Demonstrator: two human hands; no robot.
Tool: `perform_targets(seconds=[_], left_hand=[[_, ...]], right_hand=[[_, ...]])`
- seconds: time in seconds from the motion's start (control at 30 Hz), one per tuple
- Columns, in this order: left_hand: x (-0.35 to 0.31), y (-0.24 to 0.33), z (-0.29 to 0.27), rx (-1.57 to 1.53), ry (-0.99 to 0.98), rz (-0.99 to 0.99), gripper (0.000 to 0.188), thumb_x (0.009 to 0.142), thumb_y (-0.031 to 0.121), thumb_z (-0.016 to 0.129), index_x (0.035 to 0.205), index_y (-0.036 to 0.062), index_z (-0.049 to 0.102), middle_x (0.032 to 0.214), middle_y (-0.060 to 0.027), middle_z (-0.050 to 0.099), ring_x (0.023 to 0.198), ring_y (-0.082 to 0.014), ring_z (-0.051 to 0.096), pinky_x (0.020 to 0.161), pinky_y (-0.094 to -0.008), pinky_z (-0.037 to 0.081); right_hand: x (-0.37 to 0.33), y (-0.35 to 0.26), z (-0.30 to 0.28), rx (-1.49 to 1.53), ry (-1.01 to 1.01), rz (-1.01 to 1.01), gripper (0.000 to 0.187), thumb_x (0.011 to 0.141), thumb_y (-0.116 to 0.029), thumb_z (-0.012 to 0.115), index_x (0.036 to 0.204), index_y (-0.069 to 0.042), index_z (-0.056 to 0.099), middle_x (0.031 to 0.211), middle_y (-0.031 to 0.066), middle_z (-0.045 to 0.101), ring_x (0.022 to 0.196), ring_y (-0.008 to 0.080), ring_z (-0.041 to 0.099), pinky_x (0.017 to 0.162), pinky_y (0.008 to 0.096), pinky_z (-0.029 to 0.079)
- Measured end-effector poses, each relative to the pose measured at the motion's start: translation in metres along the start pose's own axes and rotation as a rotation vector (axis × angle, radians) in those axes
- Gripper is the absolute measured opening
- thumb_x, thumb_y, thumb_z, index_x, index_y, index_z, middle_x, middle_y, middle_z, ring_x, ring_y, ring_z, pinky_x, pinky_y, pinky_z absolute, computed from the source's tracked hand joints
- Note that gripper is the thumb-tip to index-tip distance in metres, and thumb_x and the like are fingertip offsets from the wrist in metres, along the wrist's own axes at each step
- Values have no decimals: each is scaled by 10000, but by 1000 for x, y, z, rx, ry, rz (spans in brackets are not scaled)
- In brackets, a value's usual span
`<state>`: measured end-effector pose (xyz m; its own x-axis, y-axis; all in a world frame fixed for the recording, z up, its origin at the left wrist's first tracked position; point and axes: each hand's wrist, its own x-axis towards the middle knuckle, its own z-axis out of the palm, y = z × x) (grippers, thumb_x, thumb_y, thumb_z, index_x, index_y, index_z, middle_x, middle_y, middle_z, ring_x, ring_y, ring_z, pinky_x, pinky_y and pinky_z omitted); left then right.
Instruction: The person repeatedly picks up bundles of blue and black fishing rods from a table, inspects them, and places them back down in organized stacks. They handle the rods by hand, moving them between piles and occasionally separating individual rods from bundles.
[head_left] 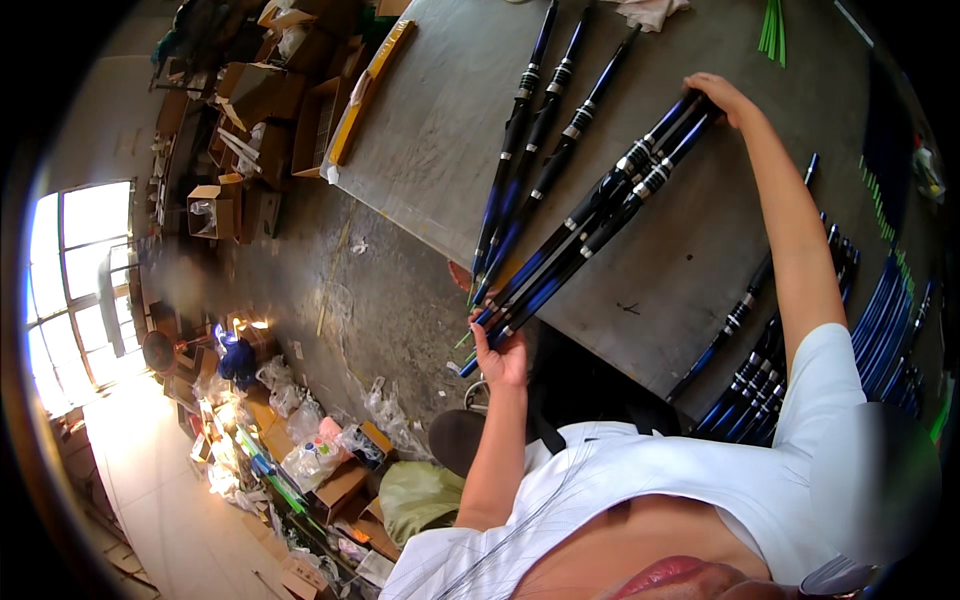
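Note:
A bundle of dark blue and black fishing rods [610,205] with silver bands slants across the table's near edge, held between my two hands. My left hand [503,357] grips its lower left end, thumb up along the rods. The fingers of my right hand [722,97] curl over the upper right end, partly hidden behind the rods. Just left of the bundle, three similar fishing rods [545,140] lie spread on the grey table [420,130]; their lower ends reach past its edge, close to my left hand.
More fishing rods [750,385] are grouped at the right, beside my right arm. Green strips [772,35] and a pale cloth [650,12] lie at the far side. A yellow bar [372,90] lies along the left edge. Cardboard boxes [215,208] and plastic bags [312,460] crowd the floor.

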<state>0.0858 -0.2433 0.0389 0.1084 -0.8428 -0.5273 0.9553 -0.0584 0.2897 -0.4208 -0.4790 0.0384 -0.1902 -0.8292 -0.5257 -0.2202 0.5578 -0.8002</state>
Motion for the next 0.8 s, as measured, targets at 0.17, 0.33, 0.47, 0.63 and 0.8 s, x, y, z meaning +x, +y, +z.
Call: perform_targets(seconds=[0.17,0.33,0.47,0.63,0.8], left_hand=[[21,-36,17,-116,48,-40,214,841,180,617,1037,95,609,1095,-49,611,1065,-228,540,924,-436,442],[31,-66,25,-225,163,-94,248,826,140,631,1068,95,601,1139,-29,604,1090,-206,539,961,-423,434],[44,-77,28,-180,213,-121,253,824,150,633,1068,91,599,1136,-54,597,1088,-223,538,987,-407,427],[64,-76,33,-96,173,-241,509,799,282,657,1151,-51,502,1162,-170,555,1102,-278,520,996,-405,423],[52,-50,42,-73,86,-700,647,822,332,610,1243,-97,371,1279,-226,448,1212,-328,424,1027,-412,386]], right_hand=[[68,-14,-2,-18,205,-224,329,815,-425,563,1052,-198,591,820,-2,591,691,92,559,577,340,376],[79,-30,12,349,224,-324,471,835,-358,582,1224,-104,503,1120,39,558,885,142,599,634,284,441],[64,-33,37,446,359,-455,531,839,-265,596,1285,-27,432,1166,46,534,981,109,523,689,233,452],[20,-10,85,624,219,-434,477,846,-183,576,1272,-28,427,1147,51,542,1014,107,494,829,243,391],[-42,49,135,516,352,-486,595,832,-99,570,1359,-1,310,1362,151,386,1256,226,376,1024,320,317]])
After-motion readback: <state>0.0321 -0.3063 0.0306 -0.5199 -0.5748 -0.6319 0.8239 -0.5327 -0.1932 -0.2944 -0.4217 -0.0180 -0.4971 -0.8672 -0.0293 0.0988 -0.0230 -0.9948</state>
